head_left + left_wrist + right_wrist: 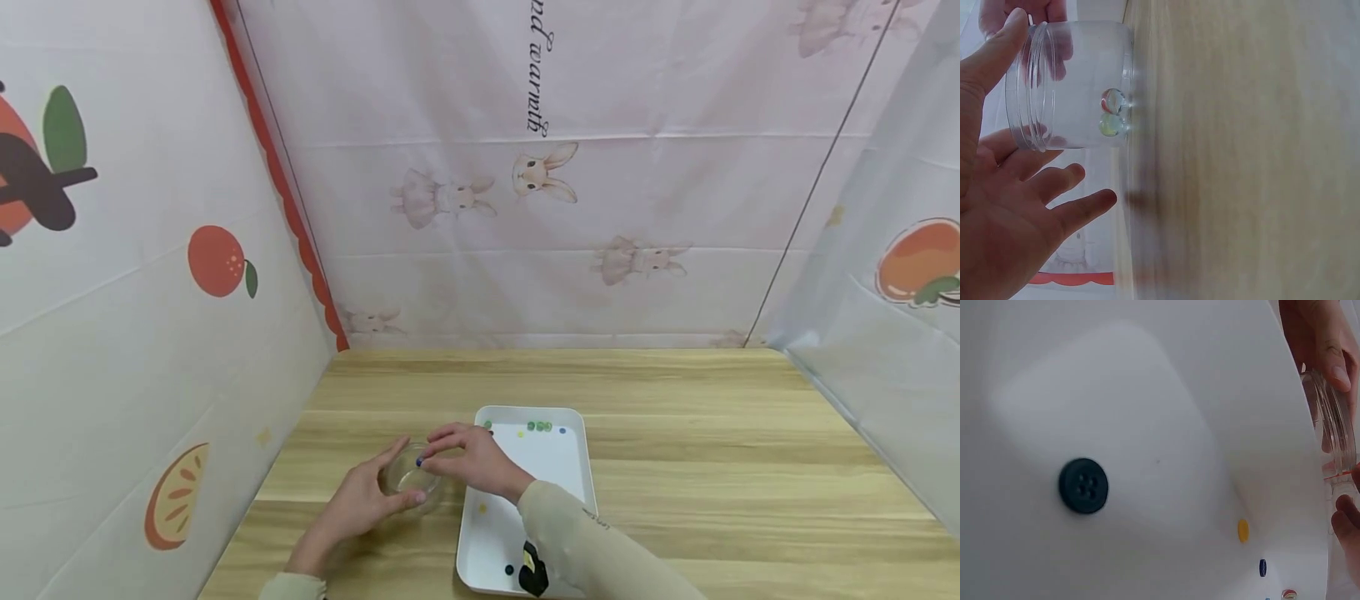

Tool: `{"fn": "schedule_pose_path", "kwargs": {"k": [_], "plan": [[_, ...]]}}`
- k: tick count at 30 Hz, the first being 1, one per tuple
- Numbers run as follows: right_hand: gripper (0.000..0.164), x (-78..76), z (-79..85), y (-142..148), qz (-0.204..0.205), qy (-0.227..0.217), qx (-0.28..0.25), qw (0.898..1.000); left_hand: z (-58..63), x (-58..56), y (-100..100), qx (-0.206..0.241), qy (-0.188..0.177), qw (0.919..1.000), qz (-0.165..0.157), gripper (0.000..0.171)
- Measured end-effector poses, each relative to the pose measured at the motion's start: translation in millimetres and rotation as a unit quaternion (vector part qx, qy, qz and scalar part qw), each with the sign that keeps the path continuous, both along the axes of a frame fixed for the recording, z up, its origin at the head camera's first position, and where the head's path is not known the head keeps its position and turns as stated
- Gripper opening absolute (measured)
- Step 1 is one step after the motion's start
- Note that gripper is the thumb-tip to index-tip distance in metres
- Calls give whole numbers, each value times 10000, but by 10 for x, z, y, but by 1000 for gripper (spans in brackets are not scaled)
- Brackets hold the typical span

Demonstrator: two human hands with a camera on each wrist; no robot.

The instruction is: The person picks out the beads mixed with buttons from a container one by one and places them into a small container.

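A clear plastic jar (411, 482) with a threaded rim stands on the wooden table, mouth up. My left hand (366, 498) grips it near the rim, thumb on one side and fingers on the other. Inside at the bottom lie two glass marbles, one red and white (1113, 100), the other yellow-green (1110, 124). Over the jar's mouth, my right hand (474, 457) pinches a small dark blue piece (420, 462) between thumb and fingertips; its exact kind I cannot tell.
Right of the jar lies a white tray (534, 467), partly beneath the right forearm. Several green marbles (539, 426) and a blue piece (562, 431) sit at its far end. A dark button (1084, 485) and a yellow piece (1243, 530) lie in it too. Printed cloth walls enclose the table.
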State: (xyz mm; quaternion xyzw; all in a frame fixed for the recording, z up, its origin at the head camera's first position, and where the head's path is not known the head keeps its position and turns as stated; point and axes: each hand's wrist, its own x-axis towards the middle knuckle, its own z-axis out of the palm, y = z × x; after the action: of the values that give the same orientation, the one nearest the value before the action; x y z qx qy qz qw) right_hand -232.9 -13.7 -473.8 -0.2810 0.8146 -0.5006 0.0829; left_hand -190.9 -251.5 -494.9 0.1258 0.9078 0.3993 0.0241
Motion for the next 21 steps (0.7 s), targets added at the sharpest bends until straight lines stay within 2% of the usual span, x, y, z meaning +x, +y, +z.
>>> {"fn": "schedule_pose_path", "kwargs": {"k": [5,9,17,21], "plan": [[26,-26,15,23,-136,40,8,9999,3,-9,-3,15,-37,10000,17,101],[27,-87,88,127,-298,41,-161,9994,13,-14,-5,5,12,10000,-1,103],[28,-225,269,476,-666,-183,-674,9953,26,-15,-18,86,-72,9999,-18,102],[30,-290,320,728,-1019,-178,-740,9919,34,-15,-15,21,-32,10000,-22,103]]}}
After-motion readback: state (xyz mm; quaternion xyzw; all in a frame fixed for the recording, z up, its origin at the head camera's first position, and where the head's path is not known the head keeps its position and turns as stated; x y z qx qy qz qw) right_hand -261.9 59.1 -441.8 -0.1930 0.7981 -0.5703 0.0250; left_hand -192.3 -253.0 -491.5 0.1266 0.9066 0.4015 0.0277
